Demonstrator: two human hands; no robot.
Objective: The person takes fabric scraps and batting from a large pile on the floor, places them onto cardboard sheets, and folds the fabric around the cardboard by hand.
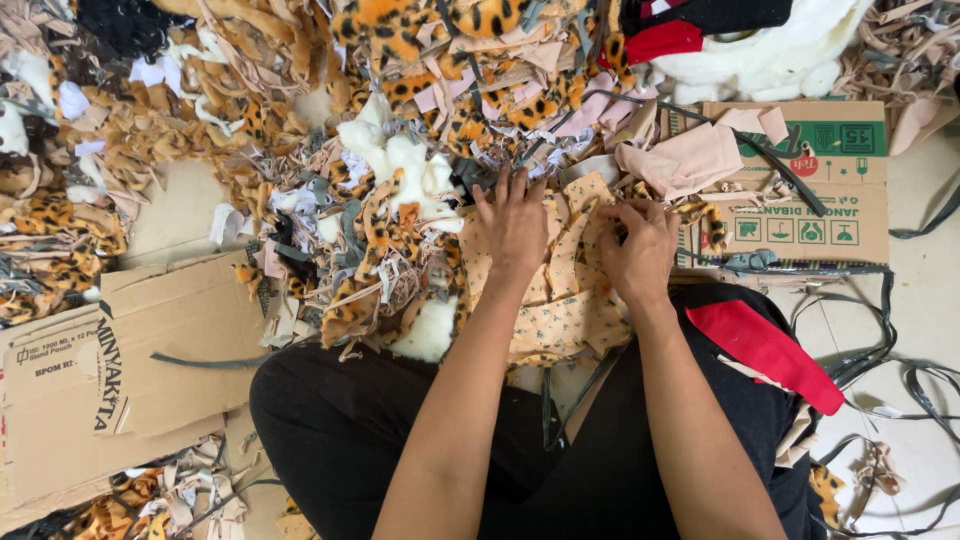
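Note:
My left hand (513, 222) lies flat, fingers spread, on a piece of yellow patterned cloth (560, 300) that rests over my lap. Just to the right, my right hand (636, 245) has its fingers curled and pinches the upper right edge of the same cloth. The cloth is pale yellow with small dark figures and is creased between the two hands. Leopard-print plush scraps (385, 240) and white fluffy pieces (400, 160) lie just left of the left hand.
A big heap of fabric offcuts (300, 90) fills the floor ahead. Flattened cardboard (150, 370) lies at the left, a printed carton (810, 190) at the right. A red cloth piece (765, 350) sits on my right knee. Dark straps (880, 340) trail over the tiled floor.

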